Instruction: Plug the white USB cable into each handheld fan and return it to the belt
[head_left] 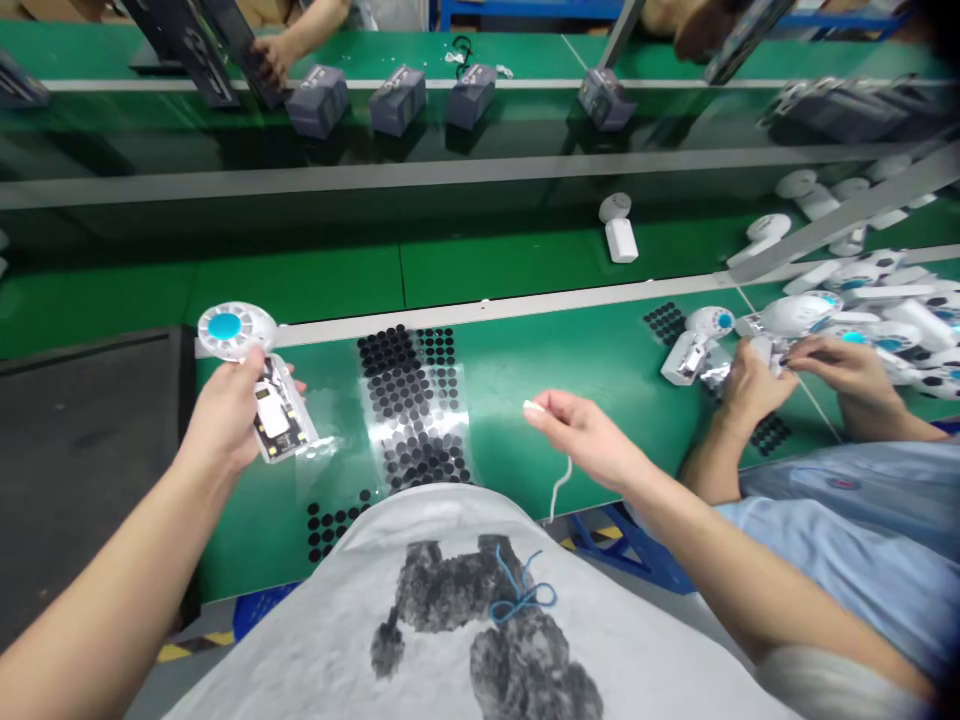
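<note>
On the left, my left hand (229,415) grips a white device (281,410) with a round, blue-centred head; its handle is open and shows a dark circuit board with a white block. My right hand (581,430) pinches the end of a thin white cord (559,488), which hangs down past the table's front edge. Between my hands, clear sheets of black round stickers (412,400) lie on the green table (502,350). More black dots (326,530) lie near the front edge.
At the right, a person's hands (757,375) work on a white device beside a pile of similar ones (900,320). A single white device (619,230) sits on the green belt (480,260). Dark boxes (397,100) line the far ledge. A black tray (90,450) is at the left.
</note>
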